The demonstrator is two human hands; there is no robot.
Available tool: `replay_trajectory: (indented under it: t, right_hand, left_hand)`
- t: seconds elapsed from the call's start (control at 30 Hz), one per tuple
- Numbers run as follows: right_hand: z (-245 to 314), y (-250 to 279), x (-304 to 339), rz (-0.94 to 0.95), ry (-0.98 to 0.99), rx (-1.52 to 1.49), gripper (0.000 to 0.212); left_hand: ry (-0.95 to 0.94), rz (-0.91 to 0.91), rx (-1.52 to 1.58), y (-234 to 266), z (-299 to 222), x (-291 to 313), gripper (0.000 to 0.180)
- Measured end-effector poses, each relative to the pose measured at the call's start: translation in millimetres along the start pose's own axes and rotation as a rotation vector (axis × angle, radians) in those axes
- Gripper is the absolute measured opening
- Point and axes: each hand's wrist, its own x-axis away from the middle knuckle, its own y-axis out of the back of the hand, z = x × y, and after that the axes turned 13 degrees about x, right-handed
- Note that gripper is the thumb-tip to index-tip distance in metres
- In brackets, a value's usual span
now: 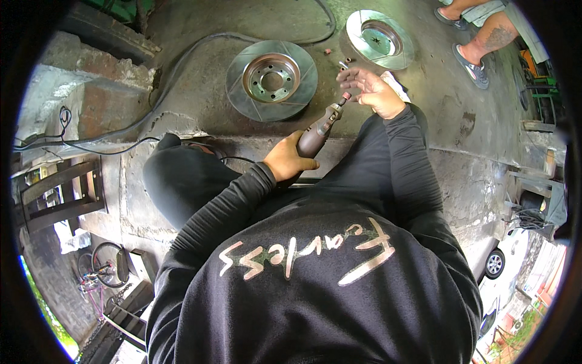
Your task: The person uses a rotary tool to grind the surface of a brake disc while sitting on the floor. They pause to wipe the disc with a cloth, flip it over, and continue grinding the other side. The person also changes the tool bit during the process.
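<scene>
My left hand (290, 159) is wrapped round the dark body of a rotary tool (315, 136), which points up and to the right. A small reddish grinding bit (346, 96) sits at its tip. Just beyond that tip, my right hand (377, 96) is raised with its fingers apart, holding nothing visible. A slotted brake disc (237, 82) lies flat on the floor ahead of the left hand. Farther off to the right lies a second, shinier brake disc (357, 30). Small reddish bits (327, 51) are scattered between the discs.
A dark hose (200, 42) curves across the floor behind the nearer disc. Beside my right hand is a whitish cloth or paper (397, 85). Another person's sandalled foot (473, 67) stands at the far right. Broken concrete blocks (91, 79) line the left; a thin cable (115, 151) runs toward my leg.
</scene>
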Motion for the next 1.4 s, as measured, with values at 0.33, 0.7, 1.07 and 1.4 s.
replay_trajectory:
  t: [0.33,0.7,1.07,1.4]
  right_hand:
    - [-4.3,8.9,-4.9,0.150,0.040,0.074,0.017]
    - [-10.7,11.7,-9.0,0.219,0.021,0.205,0.011]
    - [-1.7,6.3,-12.2,0.130,-0.012,0.587,0.022]
    - [-8.8,9.4,-12.7,0.137,-0.072,0.442,0.017]
  left_hand:
    - [-0.047,-0.020,0.004,-0.6,2.9,-3.7,0.064]
    - [-0.040,-0.012,-0.022,-0.6,1.3,-4.4,0.068]
    - [-0.015,-0.006,-0.011,0.8,2.5,-5.4,0.066]
    - [-0.042,-0.007,-0.026,0.4,1.6,-5.1,0.062]
